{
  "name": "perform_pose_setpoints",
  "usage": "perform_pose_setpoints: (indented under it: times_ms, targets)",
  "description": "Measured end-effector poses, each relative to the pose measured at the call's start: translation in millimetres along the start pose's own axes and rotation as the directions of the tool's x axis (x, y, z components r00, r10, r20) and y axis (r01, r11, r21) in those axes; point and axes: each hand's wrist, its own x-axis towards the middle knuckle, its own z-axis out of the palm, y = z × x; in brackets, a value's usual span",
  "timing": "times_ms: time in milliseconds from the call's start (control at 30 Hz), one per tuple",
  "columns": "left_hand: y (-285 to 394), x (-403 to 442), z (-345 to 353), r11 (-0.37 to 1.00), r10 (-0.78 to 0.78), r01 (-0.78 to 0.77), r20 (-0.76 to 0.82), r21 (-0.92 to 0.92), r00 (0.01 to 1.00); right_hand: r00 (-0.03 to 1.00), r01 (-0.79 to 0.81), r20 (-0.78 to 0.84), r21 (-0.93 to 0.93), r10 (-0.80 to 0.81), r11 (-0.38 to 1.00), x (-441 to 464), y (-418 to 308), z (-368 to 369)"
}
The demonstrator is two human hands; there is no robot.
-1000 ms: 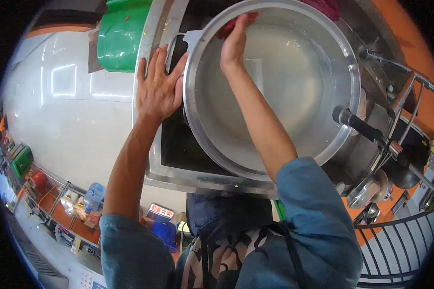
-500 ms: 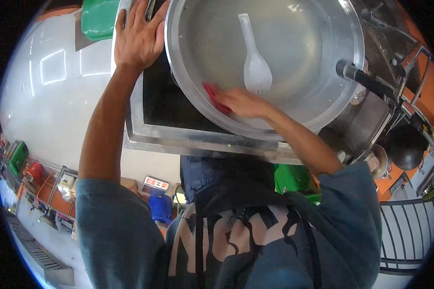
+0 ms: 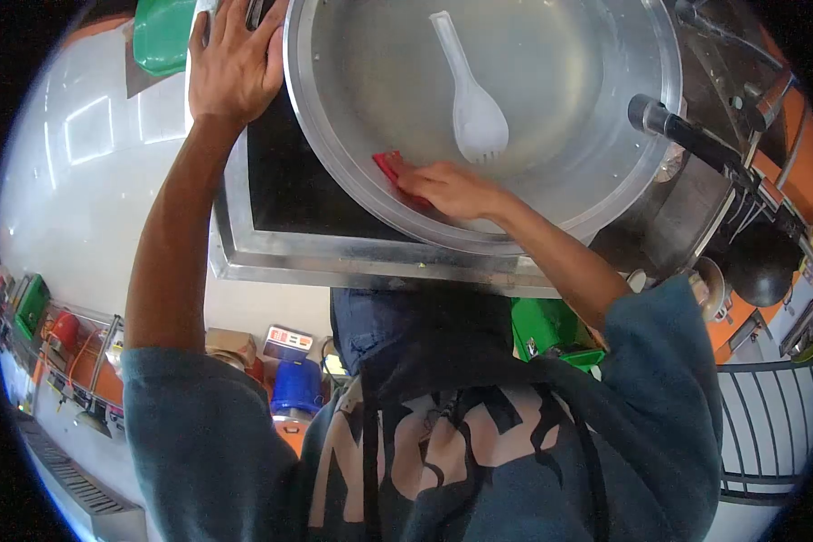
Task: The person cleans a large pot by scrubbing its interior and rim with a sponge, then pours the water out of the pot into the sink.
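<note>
A large round metal pot holds cloudy liquid. In it lies a white plastic serving spoon with a slotted tip, its handle pointing away from me. Within the pot, at the near left wall, my right hand grips a red cloth; the fingers partly hide the cloth. My left hand rests with spread fingers on the metal edge left of the pot, its thumb close to the rim. The fingertips are cut off by the top of the view.
A black-ended spout reaches over the right rim. The pot stands on a dark surface with a metal frame. A green container is at the upper left; a blue bucket and a green crate are below. Right sits a black wok.
The view has shifted a little, so the pot and left hand appear further left. My right hand and the red cloth have shifted slightly along the pot's near left wall.
</note>
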Motion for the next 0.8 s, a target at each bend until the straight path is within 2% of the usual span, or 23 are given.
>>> perform_pose_setpoints:
  times_ms: [33,100,167,267,300,333,400,433,500,533,567,667,767,800]
  targets:
    - [-1,0,2,1.0,-0.013,0.012,0.025,0.024,1.0,1.0,-0.023,0.004,-0.003,0.023,1.0,1,-1,3]
    - [-4,2,5,0.999,-0.022,0.021,0.027,0.047,0.999,0.961,0.021,-0.276,0.129,0.016,0.991,39,-7,19]
    - [-4,1,7,0.999,-0.008,0.008,-0.001,0.032,1.0,0.976,-0.11,-0.175,0.131,0.132,0.985,84,-6,5]
    - [3,2,3,0.996,0.002,-0.004,0.019,0.086,1.0,0.958,-0.286,0.014,0.121,0.286,0.951,55,-5,3]
    - [12,1,-5,0.999,-0.038,0.037,0.05,0.03,0.998,0.994,-0.066,-0.086,0.076,0.072,0.995,34,12,14]
    - [14,2,-5,0.997,-0.055,0.051,0.086,0.051,0.995,0.976,0.143,-0.17,0.013,-0.139,0.99,6,30,27]
    - [9,6,-5,0.99,-0.105,0.091,0.137,0.109,0.985,1.0,0.008,0.013,0.013,-0.009,1.0,-17,8,8]
    - [3,5,1,0.993,-0.072,0.062,0.099,0.101,0.992,0.993,-0.054,0.107,0.0,0.054,0.999,-18,1,1]
    - [6,-2,0,0.998,-0.035,0.033,0.056,0.046,0.998,0.993,0.109,-0.042,0.007,-0.109,0.994,25,11,15]
    - [7,0,-1,1.0,-0.02,0.019,0.017,0.025,1.0,0.994,0.05,-0.099,0.081,-0.042,0.995,54,-2,12]
    - [-3,2,9,0.996,-0.018,0.015,0.031,0.093,0.999,0.988,-0.008,-0.148,0.162,0.033,0.987,74,-13,8]
    - [-1,0,11,1.0,0.011,-0.01,-0.058,0.021,0.998,0.987,0.077,-0.152,0.114,-0.059,0.99,78,-3,12]
    - [9,-2,0,0.999,-0.036,0.036,-0.006,0.009,0.999,0.977,0.182,-0.128,0.069,-0.172,0.981,31,9,23]
    - [6,-1,2,0.999,-0.036,0.036,0.006,0.014,0.999,0.993,0.098,-0.071,0.066,-0.094,0.993,6,-2,18]
